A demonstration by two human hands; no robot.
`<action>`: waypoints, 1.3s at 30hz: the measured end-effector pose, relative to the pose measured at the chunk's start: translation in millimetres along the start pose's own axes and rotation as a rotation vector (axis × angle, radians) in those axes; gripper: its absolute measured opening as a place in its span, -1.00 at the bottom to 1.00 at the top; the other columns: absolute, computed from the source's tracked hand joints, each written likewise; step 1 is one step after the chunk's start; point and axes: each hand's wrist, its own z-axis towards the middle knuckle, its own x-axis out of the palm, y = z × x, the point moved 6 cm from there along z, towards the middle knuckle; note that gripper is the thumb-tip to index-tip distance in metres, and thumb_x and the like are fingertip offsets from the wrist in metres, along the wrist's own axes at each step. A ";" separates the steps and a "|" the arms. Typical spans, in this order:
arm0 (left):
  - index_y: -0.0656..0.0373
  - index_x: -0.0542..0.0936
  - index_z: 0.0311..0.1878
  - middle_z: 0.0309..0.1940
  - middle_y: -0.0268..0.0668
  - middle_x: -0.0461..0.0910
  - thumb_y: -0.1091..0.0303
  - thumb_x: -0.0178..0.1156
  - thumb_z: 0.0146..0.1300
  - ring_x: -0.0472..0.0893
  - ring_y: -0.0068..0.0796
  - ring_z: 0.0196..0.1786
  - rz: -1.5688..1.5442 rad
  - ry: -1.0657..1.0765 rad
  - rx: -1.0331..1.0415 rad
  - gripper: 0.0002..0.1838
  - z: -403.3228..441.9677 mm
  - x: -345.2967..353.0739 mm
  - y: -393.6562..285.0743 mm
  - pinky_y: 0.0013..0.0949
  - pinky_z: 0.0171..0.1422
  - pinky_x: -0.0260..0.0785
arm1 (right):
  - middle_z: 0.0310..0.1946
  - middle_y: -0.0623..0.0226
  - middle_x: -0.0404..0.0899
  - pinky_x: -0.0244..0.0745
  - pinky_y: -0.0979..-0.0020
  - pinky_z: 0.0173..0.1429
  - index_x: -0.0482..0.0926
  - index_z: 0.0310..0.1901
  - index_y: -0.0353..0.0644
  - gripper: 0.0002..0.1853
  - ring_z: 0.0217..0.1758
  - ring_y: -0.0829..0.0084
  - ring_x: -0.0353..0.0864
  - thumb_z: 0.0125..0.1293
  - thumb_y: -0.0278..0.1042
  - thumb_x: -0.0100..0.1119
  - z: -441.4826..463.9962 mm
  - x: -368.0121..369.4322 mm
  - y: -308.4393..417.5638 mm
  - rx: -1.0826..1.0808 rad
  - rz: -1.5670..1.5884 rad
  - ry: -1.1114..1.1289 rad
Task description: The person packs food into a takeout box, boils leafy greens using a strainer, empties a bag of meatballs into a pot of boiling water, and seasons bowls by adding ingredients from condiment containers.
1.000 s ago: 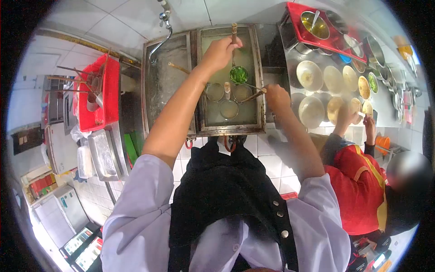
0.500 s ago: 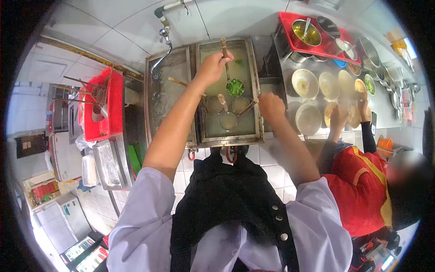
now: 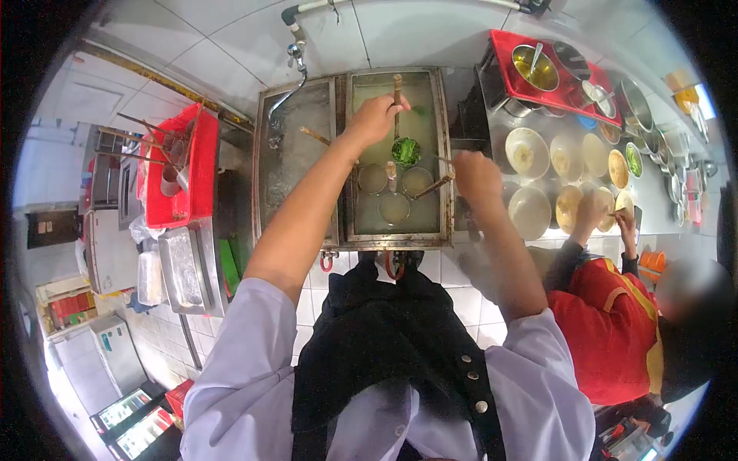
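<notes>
My left hand [image 3: 372, 121] is closed on the wooden handle of a noodle strainer [image 3: 397, 132], whose basket holds leafy greens [image 3: 407, 151] over the cloudy water of the right-hand tank [image 3: 442, 115]. My right hand [image 3: 477, 175] is closed beside that tank's right rim. A thin utensil [image 3: 443, 159] sticks out from it toward the greens; its kind is unclear. Three more strainer baskets sit in the water: one at left [image 3: 373, 178], one at right [image 3: 417, 181] and one nearest me [image 3: 393, 207]. Wooden handles rise from them.
Pale bowls [image 3: 529, 213] stand in rows on the right counter. A co-worker in a red top [image 3: 607, 330] works there with both hands. Behind the bowls is a red tray [image 3: 565, 96] with pots. To the left are a bubbling tank [image 3: 296, 177], a tap [image 3: 294, 51] and a red bin [image 3: 181, 203].
The view has shifted slightly. My right hand now shows a thin utensil pointing at the greens. My left hand keeps the strainer handle. The co-worker's hands have drawn nearer the counter's front.
</notes>
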 end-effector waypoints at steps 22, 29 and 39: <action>0.11 0.69 0.01 -0.26 0.02 0.71 0.27 0.11 0.54 0.69 0.12 -0.17 0.053 -0.033 0.080 -0.79 -3.1 14.1 -8.5 0.03 -0.02 0.47 | -0.10 0.03 0.77 0.74 0.09 0.03 0.72 -0.14 -0.19 -0.86 0.01 -0.01 0.80 0.34 -0.44 0.22 25.1 73.8 2.8 0.005 0.029 0.120; 0.12 0.68 0.11 -0.21 0.04 0.73 0.29 0.14 0.53 0.72 0.06 -0.09 0.019 0.027 0.094 -0.76 -0.3 18.5 -3.4 -0.01 0.04 0.49 | -0.03 0.04 0.75 0.74 0.13 0.05 0.74 -0.10 -0.13 -0.83 0.11 0.04 0.78 0.29 -0.48 0.32 36.1 72.7 8.2 0.085 -0.033 0.230; 0.13 0.43 0.47 0.05 0.06 0.72 0.40 0.20 0.45 0.69 0.17 0.11 0.140 -0.073 -0.142 -0.46 -38.7 -30.2 -5.3 0.04 0.27 0.51 | -0.22 0.00 0.76 0.71 0.01 -0.02 0.72 -0.17 -0.14 -0.82 -0.06 -0.07 0.79 0.40 -0.32 0.14 4.3 23.6 -9.6 0.047 0.045 0.006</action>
